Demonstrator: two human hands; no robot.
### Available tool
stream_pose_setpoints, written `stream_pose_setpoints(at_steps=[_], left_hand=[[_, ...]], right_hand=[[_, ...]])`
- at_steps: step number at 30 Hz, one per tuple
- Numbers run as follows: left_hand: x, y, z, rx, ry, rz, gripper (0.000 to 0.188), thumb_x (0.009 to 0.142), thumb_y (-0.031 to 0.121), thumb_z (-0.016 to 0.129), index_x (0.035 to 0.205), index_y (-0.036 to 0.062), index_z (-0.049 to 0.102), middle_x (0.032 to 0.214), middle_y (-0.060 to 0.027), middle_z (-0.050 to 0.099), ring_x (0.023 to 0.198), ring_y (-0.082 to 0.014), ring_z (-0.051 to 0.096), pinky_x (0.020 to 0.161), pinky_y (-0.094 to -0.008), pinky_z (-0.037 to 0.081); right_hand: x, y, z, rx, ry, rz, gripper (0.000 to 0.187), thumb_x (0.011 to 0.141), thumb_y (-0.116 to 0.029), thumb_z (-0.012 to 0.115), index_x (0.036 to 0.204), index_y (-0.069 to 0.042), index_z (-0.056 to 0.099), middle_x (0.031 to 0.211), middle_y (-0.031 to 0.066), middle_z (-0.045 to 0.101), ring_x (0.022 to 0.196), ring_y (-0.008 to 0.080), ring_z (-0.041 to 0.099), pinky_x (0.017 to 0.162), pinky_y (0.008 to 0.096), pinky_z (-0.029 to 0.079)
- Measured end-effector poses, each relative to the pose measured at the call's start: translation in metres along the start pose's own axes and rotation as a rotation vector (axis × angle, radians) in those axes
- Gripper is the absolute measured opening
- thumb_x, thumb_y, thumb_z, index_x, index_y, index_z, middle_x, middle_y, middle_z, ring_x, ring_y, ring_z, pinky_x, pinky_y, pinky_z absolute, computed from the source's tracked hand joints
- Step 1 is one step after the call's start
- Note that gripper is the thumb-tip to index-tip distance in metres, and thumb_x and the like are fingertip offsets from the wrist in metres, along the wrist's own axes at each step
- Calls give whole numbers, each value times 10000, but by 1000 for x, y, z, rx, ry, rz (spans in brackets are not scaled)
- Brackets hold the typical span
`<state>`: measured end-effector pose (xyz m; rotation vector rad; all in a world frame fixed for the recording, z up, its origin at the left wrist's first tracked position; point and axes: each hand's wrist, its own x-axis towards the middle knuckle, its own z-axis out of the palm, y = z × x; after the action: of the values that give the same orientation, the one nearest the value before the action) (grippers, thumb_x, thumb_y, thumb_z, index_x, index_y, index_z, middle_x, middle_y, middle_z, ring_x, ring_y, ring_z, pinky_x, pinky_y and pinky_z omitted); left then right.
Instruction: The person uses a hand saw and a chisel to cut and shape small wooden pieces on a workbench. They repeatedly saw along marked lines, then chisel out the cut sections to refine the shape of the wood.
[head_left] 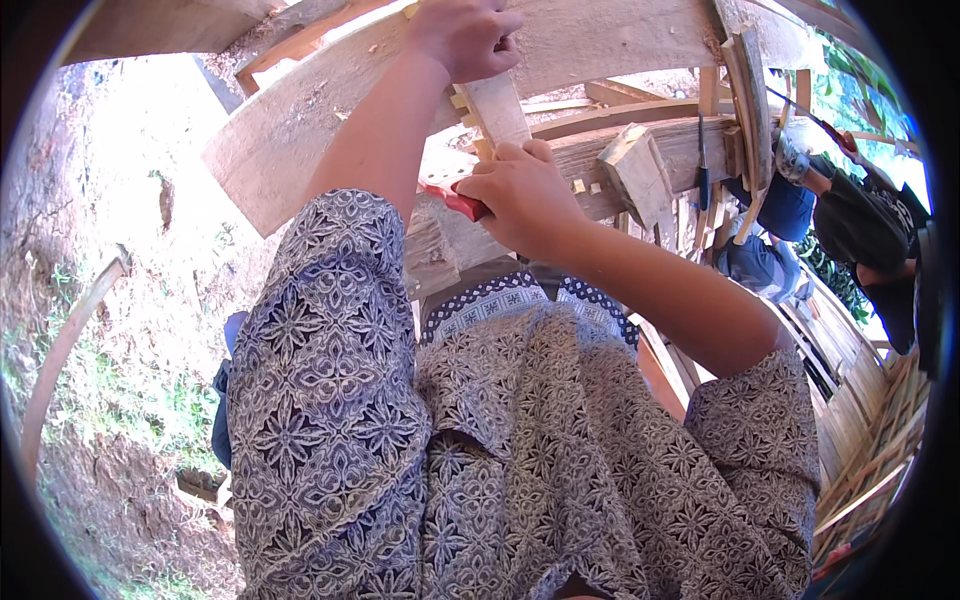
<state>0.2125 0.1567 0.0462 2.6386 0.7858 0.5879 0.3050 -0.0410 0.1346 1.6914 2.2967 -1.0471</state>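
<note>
My left hand (pixel 462 38) is closed in a fist at the far end of a short wooden piece (pixel 500 110), which runs toward me above a long plank. The near end of that piece meets the fingers of my right hand (pixel 528 200). Wrapped in my right hand is a red-handled tool (pixel 466 203); its working part is mostly lost in glare and I cannot make out its kind. Small notched wood bits (pixel 465 103) line the left side of the short piece.
A wide curved plank (pixel 310 135) crosses the top. A wooden block (pixel 640 170) and a dark-handled blade (pixel 703 165) are to the right. Another person (pixel 865 220) is at the far right, near stacked wooden strips (pixel 870 430). A curved wooden strip (pixel 62 370) stands left.
</note>
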Motion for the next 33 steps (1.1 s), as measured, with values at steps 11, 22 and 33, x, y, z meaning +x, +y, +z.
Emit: stream_pose_setpoints(at_steps=[11, 22, 33], left_hand=[[-5, 8, -26, 207, -424, 154, 555, 843, 524, 720, 1230, 133, 645, 1271, -97, 597, 1272, -289, 539, 1143, -559, 354], [-18, 43, -108, 516, -559, 216, 679, 640, 380, 897, 1230, 183, 623, 1206, -56, 611, 1178, -216, 612, 1036, -441, 461], [-54, 74, -183, 290, -1038, -602, 626, 655, 586, 828, 996, 67, 742, 812, -76, 714, 705, -224, 689, 632, -374, 529]], right_hand=[[-32, 3, 26, 159, 442, 61, 264, 788, -49, 731, 1032, -146, 747, 1052, 23, 674, 1115, 258, 612, 1023, 445, 402], [-73, 4, 2, 70, 449, -77, 219, 773, -18, 703, 950, -135, 759, 1059, 20, 670, 1153, 252, 597, 1095, 453, 357], [-93, 6, -30, -58, 446, -254, 143, 815, -29, 706, 876, -148, 759, 1109, 13, 638, 1268, 217, 542, 1215, 528, 235]])
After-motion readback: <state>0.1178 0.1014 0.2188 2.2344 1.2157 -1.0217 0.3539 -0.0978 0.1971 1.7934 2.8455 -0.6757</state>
